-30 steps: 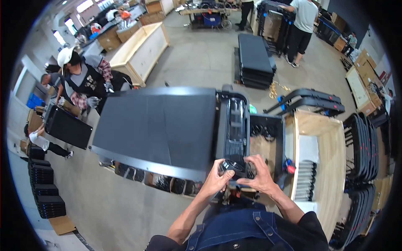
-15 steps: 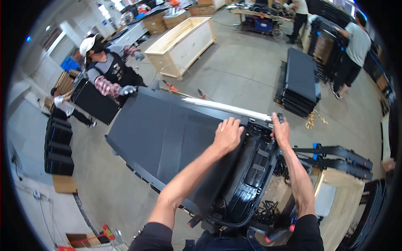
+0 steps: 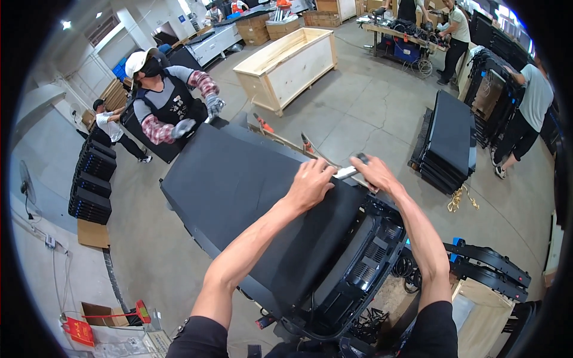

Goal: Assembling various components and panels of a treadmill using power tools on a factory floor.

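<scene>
A large treadmill-like base lies in front of me, covered by a wide black belt (image 3: 239,185). At its near right end is an open black plastic motor housing (image 3: 358,268). My left hand (image 3: 308,184) has its fingers bent over the belt's far edge, near the housing. My right hand (image 3: 377,173) is closed round a dark handle (image 3: 360,159), just beyond that edge. A short pale shiny strip (image 3: 346,172) shows between the two hands; whether it joins the handle I cannot tell.
At the far left end stands a co-worker (image 3: 170,101) in grey gloves. An open wooden crate (image 3: 292,77) sits beyond the base. Stacked black panels (image 3: 444,143) lie to the right, black frame parts (image 3: 489,268) nearer. Black stacks (image 3: 92,179) line the left wall.
My right hand has moved left, closer to my left hand, which shifted slightly left. The long shiny strip along the far edge now shows only briefly. The co-worker's hands have drawn together.
</scene>
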A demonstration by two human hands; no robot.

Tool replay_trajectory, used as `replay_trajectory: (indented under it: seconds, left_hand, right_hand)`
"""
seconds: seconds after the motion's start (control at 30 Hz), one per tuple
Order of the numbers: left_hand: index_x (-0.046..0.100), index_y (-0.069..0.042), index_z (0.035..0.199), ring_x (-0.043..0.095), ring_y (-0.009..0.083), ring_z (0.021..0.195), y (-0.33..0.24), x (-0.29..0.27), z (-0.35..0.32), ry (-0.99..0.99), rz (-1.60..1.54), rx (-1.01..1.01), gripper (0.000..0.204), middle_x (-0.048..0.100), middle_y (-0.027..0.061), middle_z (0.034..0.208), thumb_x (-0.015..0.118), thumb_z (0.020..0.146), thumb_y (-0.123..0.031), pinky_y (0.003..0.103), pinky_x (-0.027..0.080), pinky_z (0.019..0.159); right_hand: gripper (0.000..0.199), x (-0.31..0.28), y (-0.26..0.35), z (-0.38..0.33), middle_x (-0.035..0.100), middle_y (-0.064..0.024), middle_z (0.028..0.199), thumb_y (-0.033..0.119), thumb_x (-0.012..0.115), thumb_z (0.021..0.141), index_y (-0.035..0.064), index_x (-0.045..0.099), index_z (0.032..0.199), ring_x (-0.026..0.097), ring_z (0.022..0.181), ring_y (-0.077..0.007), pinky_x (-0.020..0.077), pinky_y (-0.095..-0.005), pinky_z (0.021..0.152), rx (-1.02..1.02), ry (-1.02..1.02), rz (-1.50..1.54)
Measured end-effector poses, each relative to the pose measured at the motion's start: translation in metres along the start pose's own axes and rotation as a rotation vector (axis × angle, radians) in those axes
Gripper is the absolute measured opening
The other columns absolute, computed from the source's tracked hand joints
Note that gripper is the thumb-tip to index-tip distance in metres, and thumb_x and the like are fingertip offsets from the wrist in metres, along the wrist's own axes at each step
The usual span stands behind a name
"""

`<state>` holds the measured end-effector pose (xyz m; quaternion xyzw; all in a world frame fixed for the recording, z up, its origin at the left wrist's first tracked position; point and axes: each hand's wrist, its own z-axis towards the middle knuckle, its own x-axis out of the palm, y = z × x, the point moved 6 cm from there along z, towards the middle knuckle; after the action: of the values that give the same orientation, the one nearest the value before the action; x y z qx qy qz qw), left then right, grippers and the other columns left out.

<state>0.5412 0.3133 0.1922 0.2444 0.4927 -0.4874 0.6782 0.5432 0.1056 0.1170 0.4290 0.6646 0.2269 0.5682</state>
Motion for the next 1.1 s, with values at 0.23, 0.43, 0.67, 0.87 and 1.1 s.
replay_trajectory:
  seconds: [0.23, 0.43, 0.67, 0.87, 1.1]
  left_hand:
    - [0.065, -0.006, 0.105, 0.064, 0.0300, 0.087, -0.045, -0.081, -0.210, -0.091, -0.204, -0.737, 0.018, 0.064, 0.0116, 0.092, 0.068, 0.089, -0.011, 0.040, 0.050, 0.078]
    - [0.061, 0.000, 0.116, 0.064, 0.0142, 0.083, -0.130, -0.042, -0.403, 0.077, -1.074, -1.393, 0.021, 0.068, 0.0064, 0.092, 0.059, 0.097, -0.009, 0.030, 0.053, 0.078]
    - [0.070, 0.002, 0.105, 0.070, 0.0167, 0.081, -0.152, -0.039, -0.404, -0.199, -0.777, -1.467, 0.022, 0.074, 0.0139, 0.090, 0.073, 0.087, -0.011, 0.033, 0.055, 0.075]
    - [0.069, 0.005, 0.096, 0.068, 0.0146, 0.072, -0.144, -0.028, -0.421, -0.160, -0.919, -1.560, 0.018, 0.072, 0.0096, 0.081, 0.076, 0.084, -0.007, 0.029, 0.057, 0.067]
    - [0.068, 0.005, 0.092, 0.067, 0.0124, 0.068, -0.177, -0.068, -0.391, -0.278, -1.066, -1.426, 0.014, 0.071, 0.0101, 0.079, 0.075, 0.085, -0.004, 0.027, 0.055, 0.063]
  right_hand:
    - [0.080, 0.048, 0.055, -0.006, 0.068, -0.0175, 0.073, 0.074, 0.051, 0.087, -0.0017, 0.072, 0.104, 0.067, 0.059, -0.0249, 0.0546, -0.0396, 0.055, -0.140, 0.310, -0.361]
    - [0.058, 0.052, 0.043, -0.026, 0.070, -0.0159, 0.099, 0.056, 0.044, 0.100, 0.0067, 0.063, 0.124, 0.067, 0.064, -0.0238, 0.0537, -0.0357, 0.052, -0.125, 0.171, -0.246]
    - [0.070, 0.027, -0.016, -0.045, 0.060, -0.0034, 0.068, 0.066, 0.051, 0.095, -0.0007, 0.060, 0.116, 0.057, 0.057, -0.0108, 0.0466, -0.0242, 0.050, -0.011, 0.151, 0.008]
    - [0.060, 0.065, -0.026, -0.047, 0.052, 0.0001, 0.067, 0.066, 0.068, 0.085, 0.0062, 0.062, 0.078, 0.050, 0.059, -0.0122, 0.0440, -0.0287, 0.055, 0.091, 0.098, 0.298]
    - [0.050, -0.009, -0.024, -0.102, 0.049, 0.0004, 0.056, 0.048, 0.063, 0.091, 0.0051, 0.059, 0.065, 0.046, 0.054, -0.0109, 0.0378, -0.0312, 0.054, 0.063, 0.074, 0.104]
